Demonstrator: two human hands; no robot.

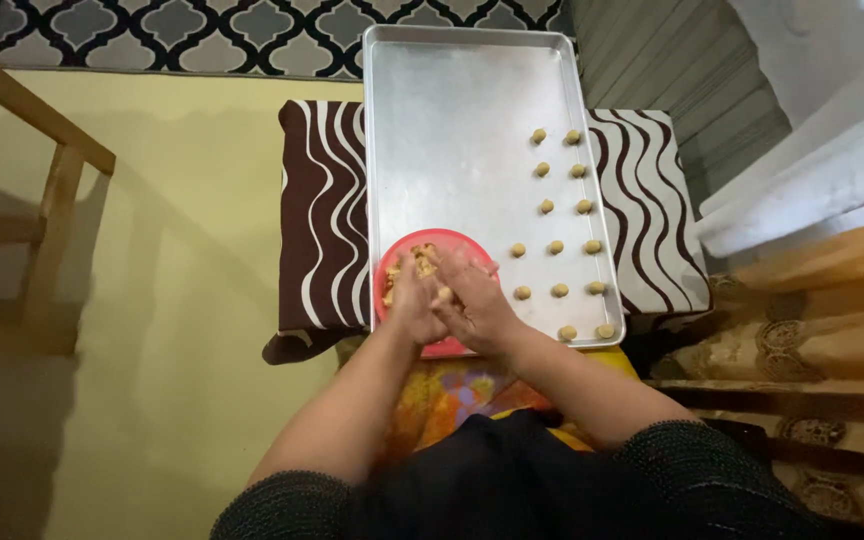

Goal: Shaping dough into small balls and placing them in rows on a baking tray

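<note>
Head view, looking straight down. Left hand point(412, 300) and right hand point(474, 298) are pressed together palm to palm over the red bowl point(395, 262), fingers pointing away from the body; a small pale lump of dough point(443, 294) shows between the palms, so both hands close on it. The bowl holds more crumbly tan dough point(419, 258) and sits at the near left corner of the metal tray point(452, 130), overlapping its near edge. On the right side of the tray lie small dough balls point(556, 247), set apart from one another: pairs in the far rows, threes in two nearer rows, and two more at the near edge. The rest of the tray surface is bare metal. The tray rests on a stool point(317, 210) covered in brown-and-white wavy cloth. Yellow floor point(172, 300) to the left, a wooden chair frame point(52, 200) at the far left, patterned rug point(202, 35) beyond the stool.
</note>
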